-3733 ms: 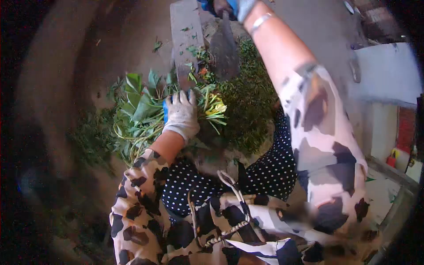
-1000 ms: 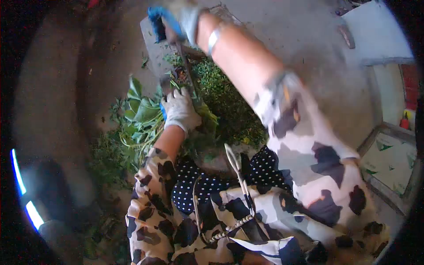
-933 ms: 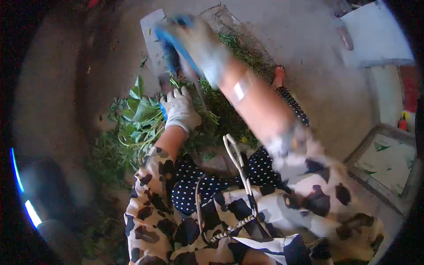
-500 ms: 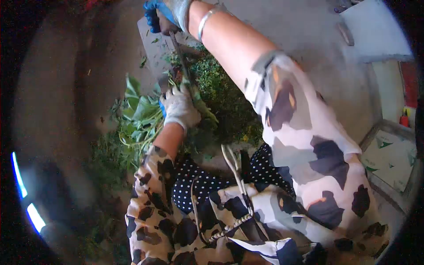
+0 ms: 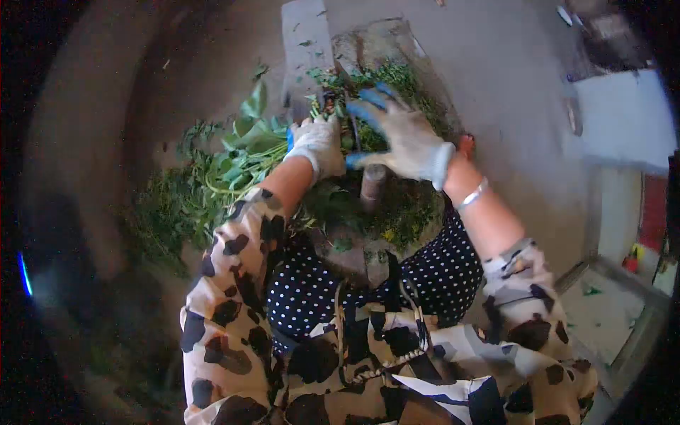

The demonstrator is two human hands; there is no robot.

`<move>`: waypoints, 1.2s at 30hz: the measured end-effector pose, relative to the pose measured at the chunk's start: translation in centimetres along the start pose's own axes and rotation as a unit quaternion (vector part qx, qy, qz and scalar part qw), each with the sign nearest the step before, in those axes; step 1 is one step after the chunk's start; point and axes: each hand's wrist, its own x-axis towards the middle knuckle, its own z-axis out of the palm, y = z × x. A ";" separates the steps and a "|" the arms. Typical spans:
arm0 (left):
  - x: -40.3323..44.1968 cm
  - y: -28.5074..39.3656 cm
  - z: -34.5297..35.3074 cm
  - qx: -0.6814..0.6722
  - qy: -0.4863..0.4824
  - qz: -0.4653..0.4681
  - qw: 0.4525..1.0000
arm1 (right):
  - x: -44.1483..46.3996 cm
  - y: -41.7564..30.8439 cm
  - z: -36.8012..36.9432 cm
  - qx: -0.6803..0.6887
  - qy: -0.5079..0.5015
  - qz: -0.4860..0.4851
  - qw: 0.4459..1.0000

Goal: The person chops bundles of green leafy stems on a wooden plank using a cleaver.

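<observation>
My left hand (image 5: 317, 145), in a pale glove with blue on the palm side, is closed around a bunch of leafy green stems (image 5: 248, 159). The leaves spread out to its left, and cut ends show just past the fingers. Beside it lies a long dark blade (image 5: 352, 117), lowered, with a thick round handle (image 5: 373, 185) at its near end. Above and right of that handle is my right hand (image 5: 404, 138), gloved, blurred, its fingers spread and holding nothing. Chopped greens (image 5: 397, 78) lie under and around both hands.
A narrow board (image 5: 306, 35) runs away from me beyond the blade. Loose greenery (image 5: 170, 212) is heaped on the floor at left. To the right stand a white box-like object (image 5: 620, 113) and a framed panel (image 5: 609, 304).
My right hand has let go of the raised handle and come down and right, fingers now spread. The blade has dropped toward me. My left hand keeps its hold on the stems.
</observation>
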 end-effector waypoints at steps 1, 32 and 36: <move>0.2 -0.3 0.3 -0.007 0.004 -0.009 1.000 | 1.5 -0.6 0.8 -0.003 -0.003 -0.010 1.000; -9.6 1.4 11.7 -0.066 0.294 -0.036 0.953 | 6.1 -2.5 4.9 -0.192 -0.275 -0.227 0.914; -6.4 -1.2 11.8 0.064 0.229 -0.051 0.970 | 6.8 -3.1 4.3 -0.205 -0.279 -0.193 0.918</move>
